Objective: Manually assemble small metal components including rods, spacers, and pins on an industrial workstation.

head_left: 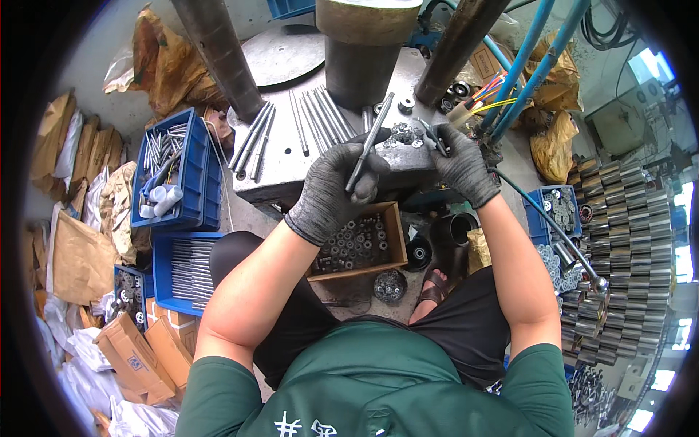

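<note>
My left hand (331,189), in a grey glove, grips a slim steel shaft (371,138) that slants up to the right over the press table's front edge. My right hand (464,169), gloved alike, is closed around a small dark tool (430,134) that looks like pliers, its tip toward the shaft but apart from it. Between the hands, a heap of small shiny metal parts (405,135) lies on the grey metal table (280,162). More shafts (320,116) rest side by side on the table, left of the thick press ram (362,62).
Steel columns (218,54) flank the ram. Below the table sits a box (397,234) of small round parts. Blue crates (186,211) with shafts and tubes stand at left. Stacked metal cylinders (619,240) fill the right side, near a lever rod (550,222).
</note>
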`<state>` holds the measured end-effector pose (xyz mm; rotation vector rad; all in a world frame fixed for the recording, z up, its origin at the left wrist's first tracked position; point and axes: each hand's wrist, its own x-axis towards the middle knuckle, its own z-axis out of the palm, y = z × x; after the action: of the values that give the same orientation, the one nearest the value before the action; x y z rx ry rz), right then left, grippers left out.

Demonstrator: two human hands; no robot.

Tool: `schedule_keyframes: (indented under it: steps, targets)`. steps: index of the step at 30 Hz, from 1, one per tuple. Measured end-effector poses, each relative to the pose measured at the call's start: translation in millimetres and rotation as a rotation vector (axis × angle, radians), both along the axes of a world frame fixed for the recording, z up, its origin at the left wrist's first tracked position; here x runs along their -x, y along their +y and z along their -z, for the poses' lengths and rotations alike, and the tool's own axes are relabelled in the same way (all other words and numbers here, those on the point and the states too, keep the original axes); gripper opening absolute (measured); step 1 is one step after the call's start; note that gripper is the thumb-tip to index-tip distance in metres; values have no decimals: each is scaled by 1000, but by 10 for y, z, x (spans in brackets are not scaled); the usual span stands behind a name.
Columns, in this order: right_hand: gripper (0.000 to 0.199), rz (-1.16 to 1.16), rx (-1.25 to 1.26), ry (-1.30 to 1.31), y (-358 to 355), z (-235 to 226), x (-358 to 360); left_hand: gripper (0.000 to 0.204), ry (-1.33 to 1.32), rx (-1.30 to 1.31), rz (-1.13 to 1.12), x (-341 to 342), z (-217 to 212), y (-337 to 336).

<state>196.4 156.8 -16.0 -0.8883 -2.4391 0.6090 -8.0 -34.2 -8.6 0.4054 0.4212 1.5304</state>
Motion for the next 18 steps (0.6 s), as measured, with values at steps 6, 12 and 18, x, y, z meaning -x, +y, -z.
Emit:
schedule_keyframes:
  steps: [6,12,18]
  targets:
    - [35,80,-10,-59,36,-12,259,49,14,93,-79,-86,-189,-34]
    - [24,105,-139,-1,118,70,359,44,45,78,-79,-60,-160,-9]
    - [25,251,-71,68,325,106,314,44,101,52,-144,-76,-142,-20]
